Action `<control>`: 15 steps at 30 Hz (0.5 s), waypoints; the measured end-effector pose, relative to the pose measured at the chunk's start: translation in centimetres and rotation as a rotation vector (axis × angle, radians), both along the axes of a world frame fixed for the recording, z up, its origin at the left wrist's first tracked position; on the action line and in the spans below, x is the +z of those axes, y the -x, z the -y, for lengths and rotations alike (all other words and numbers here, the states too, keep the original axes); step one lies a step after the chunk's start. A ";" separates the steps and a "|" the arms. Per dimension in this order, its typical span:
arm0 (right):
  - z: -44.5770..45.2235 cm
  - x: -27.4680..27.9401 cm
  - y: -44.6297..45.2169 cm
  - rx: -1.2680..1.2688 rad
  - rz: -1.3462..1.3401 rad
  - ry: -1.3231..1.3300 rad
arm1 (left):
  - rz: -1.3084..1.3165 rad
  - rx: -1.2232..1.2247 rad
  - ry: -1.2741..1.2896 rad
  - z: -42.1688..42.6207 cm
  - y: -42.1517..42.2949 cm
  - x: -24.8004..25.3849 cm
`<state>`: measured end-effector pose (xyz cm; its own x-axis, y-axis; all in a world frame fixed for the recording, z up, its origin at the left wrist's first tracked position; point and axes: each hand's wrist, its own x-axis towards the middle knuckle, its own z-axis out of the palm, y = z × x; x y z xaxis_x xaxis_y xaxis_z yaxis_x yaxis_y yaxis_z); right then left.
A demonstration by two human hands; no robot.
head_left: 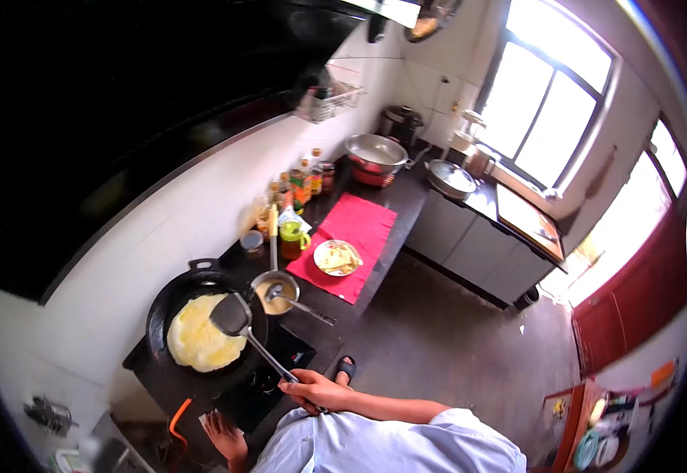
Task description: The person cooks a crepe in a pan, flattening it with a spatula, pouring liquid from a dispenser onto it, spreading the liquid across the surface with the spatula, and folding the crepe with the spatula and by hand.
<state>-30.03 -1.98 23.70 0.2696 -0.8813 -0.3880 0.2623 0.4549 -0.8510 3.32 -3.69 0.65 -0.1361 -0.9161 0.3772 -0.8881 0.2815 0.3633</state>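
Observation:
My right hand (312, 390) is wrapped round the handle of a spatula (231, 314). The spatula's dark blade lies over the right edge of a pale yellow pancake (201, 339) in a black frying pan (154, 319). Low at the counter's front edge, my left hand (224, 435) rests with its fingers stretched out. Something thin and white shows beside and under those fingers; cannot tell if it is paper or cloth. Close by the pan, a small long-handled pot (266, 279) holds pale batter and a ladle (304, 308).
A plate of cut pancake pieces (338, 258) sits on a red mat (351, 213). Behind are a green-lidded jug (292, 239), several bottles and a metal basin (376, 153). An orange strip (178, 422) lies near my left hand. The range hood (123, 181) overhangs the stove.

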 end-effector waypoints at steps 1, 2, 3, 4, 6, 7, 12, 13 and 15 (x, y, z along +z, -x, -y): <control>0.1 -0.2 0.1 0.004 0.024 0.028 | -0.011 -0.007 0.030 0.0 -0.1 -0.5; 0.2 0.0 0.2 -0.010 0.020 0.007 | 0.053 0.004 0.059 0.1 -0.3 -1.1; 0.2 0.4 0.2 -0.016 0.016 -0.015 | 0.090 -0.036 0.101 0.0 -0.6 -1.0; 0.2 0.2 0.2 -0.016 0.019 -0.024 | 0.127 -0.070 0.143 -0.5 -1.0 0.0; 0.5 -0.2 0.4 -0.006 0.025 -0.041 | 0.141 -0.072 0.222 -0.6 -0.5 1.0; 0.5 -0.2 0.6 -0.015 0.016 -0.039 | 0.120 -0.040 0.255 -0.6 -0.1 1.2; 0.6 0.2 0.8 -0.051 0.013 -0.029 | -0.058 0.017 0.051 -1.6 0.6 2.1; 0.6 0.2 0.7 -0.038 0.006 -0.043 | -0.019 -0.001 0.031 -1.6 0.2 2.1; 0.8 0.2 0.7 -0.030 -0.009 -0.066 | -0.032 0.054 0.039 -2.1 0.3 2.1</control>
